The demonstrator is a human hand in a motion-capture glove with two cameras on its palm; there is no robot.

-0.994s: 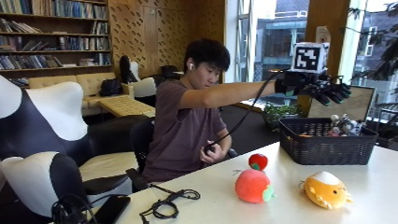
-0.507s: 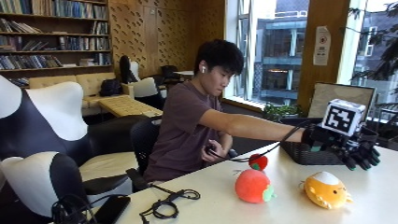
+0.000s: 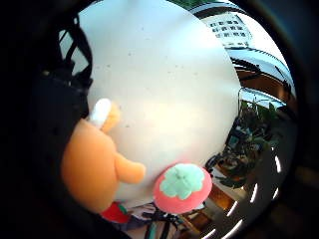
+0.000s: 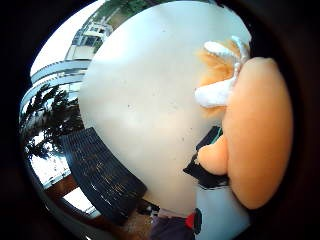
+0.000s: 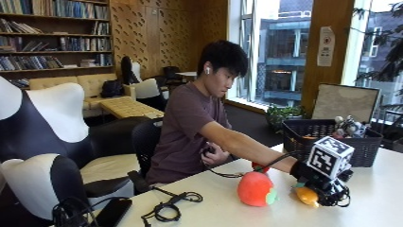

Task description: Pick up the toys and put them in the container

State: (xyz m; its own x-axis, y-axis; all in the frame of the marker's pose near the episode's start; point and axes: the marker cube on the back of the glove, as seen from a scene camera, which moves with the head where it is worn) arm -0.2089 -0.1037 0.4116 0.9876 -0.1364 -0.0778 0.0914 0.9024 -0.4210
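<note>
Our gloved right hand (image 5: 321,182) sits over the orange plush toy (image 5: 306,195) on the white table (image 5: 384,208); we cannot tell whether the fingers grip it. The red tomato toy (image 5: 255,188) lies just beside it, the black basket (image 5: 327,142) stands behind, and bare tabletop spreads toward the near edge.

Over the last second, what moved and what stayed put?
The gloved right hand swung from above the black basket down to the table and now sits on the orange plush toy; whether it is gripped is unclear. The red tomato plush, the basket and the orange toy stayed put.
</note>
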